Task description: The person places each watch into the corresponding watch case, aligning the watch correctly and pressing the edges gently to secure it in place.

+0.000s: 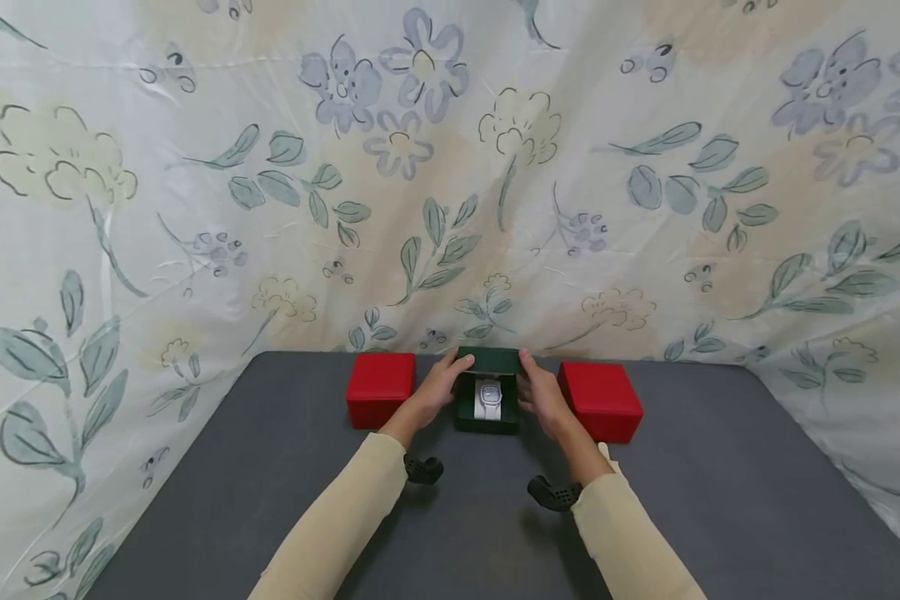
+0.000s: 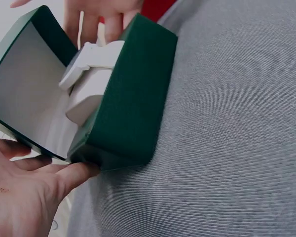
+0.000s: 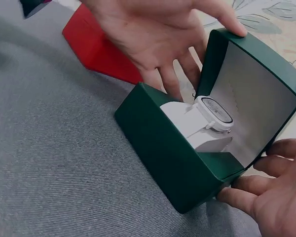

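A dark green watch box (image 1: 487, 427) stands on the table with its lid (image 1: 490, 360) raised, showing a pale lining. Inside, a white wristwatch (image 3: 211, 114) is wrapped around a white cushion (image 2: 90, 94). My left hand (image 1: 433, 392) grips the box's left side, its thumb at the lid's edge and its fingers along the base. On the opposite side, my right hand (image 1: 546, 398) holds the box, with fingertips at the lid and at the base corner in the right wrist view.
A red box (image 1: 380, 392) sits to the left of the green one, and another red box (image 1: 602, 400) to the right. Behind the grey tabletop (image 1: 487, 533) hangs a floral cloth (image 1: 450, 167). Each wrist wears a black device (image 1: 555, 493).
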The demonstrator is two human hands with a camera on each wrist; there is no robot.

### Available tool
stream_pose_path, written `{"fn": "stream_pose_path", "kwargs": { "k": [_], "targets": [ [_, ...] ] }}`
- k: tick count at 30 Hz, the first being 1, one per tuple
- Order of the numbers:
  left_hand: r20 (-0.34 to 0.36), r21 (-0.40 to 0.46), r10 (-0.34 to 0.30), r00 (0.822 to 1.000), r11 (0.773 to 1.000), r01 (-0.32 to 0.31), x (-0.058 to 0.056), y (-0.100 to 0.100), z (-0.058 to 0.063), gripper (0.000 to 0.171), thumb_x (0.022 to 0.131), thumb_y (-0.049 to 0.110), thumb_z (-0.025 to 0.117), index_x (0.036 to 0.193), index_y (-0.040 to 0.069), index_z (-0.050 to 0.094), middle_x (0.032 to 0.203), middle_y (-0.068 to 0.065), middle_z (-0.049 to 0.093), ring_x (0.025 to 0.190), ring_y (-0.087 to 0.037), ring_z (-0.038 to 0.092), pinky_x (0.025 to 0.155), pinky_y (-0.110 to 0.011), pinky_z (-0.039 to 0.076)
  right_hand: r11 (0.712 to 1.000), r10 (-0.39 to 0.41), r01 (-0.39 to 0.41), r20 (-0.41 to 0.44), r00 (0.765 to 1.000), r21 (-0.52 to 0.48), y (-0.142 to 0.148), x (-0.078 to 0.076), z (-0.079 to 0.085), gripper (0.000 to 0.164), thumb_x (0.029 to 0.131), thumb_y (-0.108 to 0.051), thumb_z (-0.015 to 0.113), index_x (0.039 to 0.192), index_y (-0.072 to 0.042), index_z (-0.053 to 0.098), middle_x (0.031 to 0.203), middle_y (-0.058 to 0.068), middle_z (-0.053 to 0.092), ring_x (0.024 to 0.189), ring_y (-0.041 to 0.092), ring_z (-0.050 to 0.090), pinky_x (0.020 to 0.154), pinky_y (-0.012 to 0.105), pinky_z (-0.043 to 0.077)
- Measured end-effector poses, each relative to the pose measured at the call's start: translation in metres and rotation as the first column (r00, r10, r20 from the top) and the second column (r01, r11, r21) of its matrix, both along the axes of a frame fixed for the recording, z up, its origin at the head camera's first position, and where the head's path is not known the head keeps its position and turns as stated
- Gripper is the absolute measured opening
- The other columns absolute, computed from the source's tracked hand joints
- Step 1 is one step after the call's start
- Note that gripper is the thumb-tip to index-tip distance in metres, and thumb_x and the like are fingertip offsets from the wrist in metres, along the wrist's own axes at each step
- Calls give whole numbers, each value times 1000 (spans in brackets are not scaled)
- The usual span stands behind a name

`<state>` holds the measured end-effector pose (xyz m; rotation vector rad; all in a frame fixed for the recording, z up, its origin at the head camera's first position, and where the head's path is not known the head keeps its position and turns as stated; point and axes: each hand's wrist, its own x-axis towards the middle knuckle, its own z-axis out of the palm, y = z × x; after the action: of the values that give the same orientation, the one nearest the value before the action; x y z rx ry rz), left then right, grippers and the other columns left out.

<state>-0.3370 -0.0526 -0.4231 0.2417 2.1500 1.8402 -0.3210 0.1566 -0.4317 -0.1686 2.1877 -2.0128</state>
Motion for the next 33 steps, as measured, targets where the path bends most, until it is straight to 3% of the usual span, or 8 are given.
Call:
{"fn": "stream_pose_path", "kwargs": {
  "k": [5,9,13,17,23,29,33],
  "targets": [
    [-14,23,-2,1000,1000,2,0,0,-3,78,97,50,45,157,14,10,163,-10,13,148,-35,18,112,-63,27,1000,-22,22,-1,1000,2,2,0,2,78,97,-57,42,151,-3,27,156,19,30,140,42,33,110,55,34],
    [-22,31,28,999,999,-28,0,1,-2,81,95,59,44,155,13,16,162,-10,17,148,-34,19,112,-64,27,999,37,-37,-8,999,-8,3,6,8,73,101,-49,39,152,0,22,156,23,27,142,42,29,113,55,30],
    [-12,36,73,997,997,-72,-1,3,0,80,91,68,41,149,14,30,155,-12,30,143,-34,30,110,-64,30,997,74,-74,-23,997,-16,3,7,5,74,101,-49,39,153,0,18,157,23,25,143,40,28,114,55,29],
    [-11,40,94,996,995,-94,0,4,-1,72,93,64,44,144,14,37,148,-13,38,138,-33,37,111,-62,31,995,87,-88,-33,996,-43,5,3,-5,73,102,-51,36,153,-2,19,158,21,25,144,39,27,115,55,26],
    [-19,17,86,996,996,-86,5,2,-8,72,96,55,46,152,14,26,159,-12,24,144,-33,28,115,-57,29,986,71,-70,0,997,-150,5,2,-10,69,103,-50,32,151,-1,26,157,20,27,142,39,31,116,54,24],
    [-16,17,69,997,997,-69,8,1,-9,67,98,45,48,152,15,24,160,-11,19,146,-33,24,116,-56,27,988,74,-70,25,997,-136,6,1,-13,64,103,-41,39,151,0,26,158,18,25,140,37,36,116,52,26],
    [-32,-46,82,996,995,-83,10,1,-9,67,97,45,50,152,17,25,161,-8,20,148,-31,21,116,-56,26,990,70,-67,27,997,-126,6,2,-14,63,104,-34,40,153,-2,18,161,16,17,143,37,30,117,53,23]
  ]
}}
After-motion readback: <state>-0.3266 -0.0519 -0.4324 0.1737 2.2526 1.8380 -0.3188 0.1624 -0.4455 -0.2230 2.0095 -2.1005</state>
